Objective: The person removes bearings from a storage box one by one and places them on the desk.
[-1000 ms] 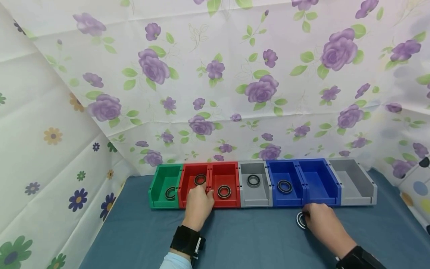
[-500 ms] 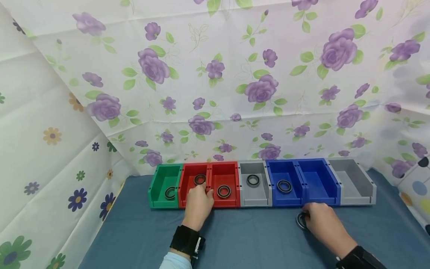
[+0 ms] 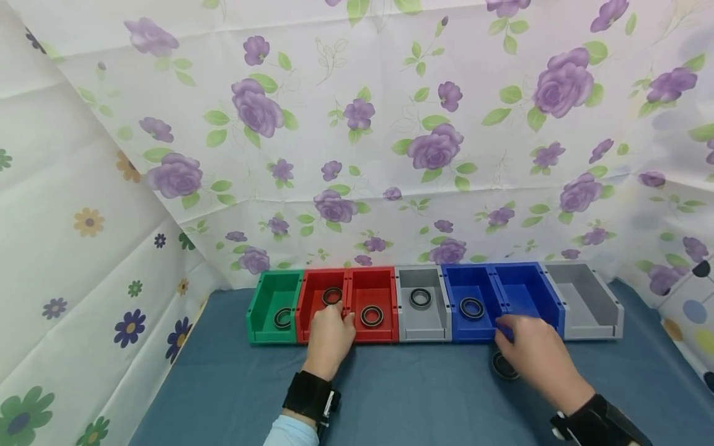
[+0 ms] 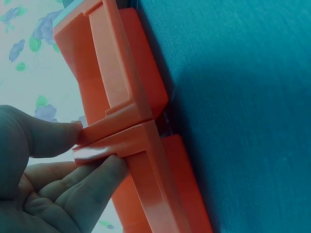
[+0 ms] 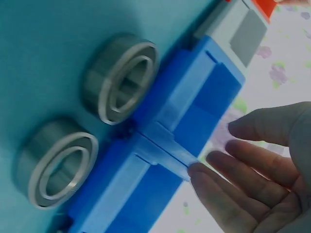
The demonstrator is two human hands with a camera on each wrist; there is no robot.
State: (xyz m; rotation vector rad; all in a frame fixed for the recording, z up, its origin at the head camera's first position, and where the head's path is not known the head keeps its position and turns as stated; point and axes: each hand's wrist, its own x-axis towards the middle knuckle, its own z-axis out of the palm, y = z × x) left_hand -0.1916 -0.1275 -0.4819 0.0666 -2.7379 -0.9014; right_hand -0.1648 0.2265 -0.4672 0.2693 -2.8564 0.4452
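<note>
My left hand point(image 3: 330, 341) pinches the adjoining side walls of two red bins point(image 4: 121, 124) between thumb and fingers. My right hand point(image 3: 538, 359) hovers at the front of the two blue bins point(image 3: 527, 297), fingers loosely spread with nothing between them; in the right wrist view its fingertips come close to the blue dividing wall point(image 5: 167, 145). Just below that hand, a ball bearing point(image 3: 504, 367) lies on the cloth, partly covered by it. From the right wrist, two bearings show in front of the blue bins, a nearer bearing point(image 5: 63, 165) and a farther bearing point(image 5: 121, 80).
Single bearings lie in the green bin point(image 3: 273, 291), both red bins, the left grey bin point(image 3: 426, 319) and the left blue bin. Another grey bin point(image 3: 586, 297) ends the row at right. Blue cloth point(image 3: 413, 396) covers the table; a flowered sheet point(image 3: 357, 167) hangs behind.
My right hand has let go of the bearing at its fingertips and moved up toward the blue bins. That bearing now lies on the cloth. The left hand keeps its place.
</note>
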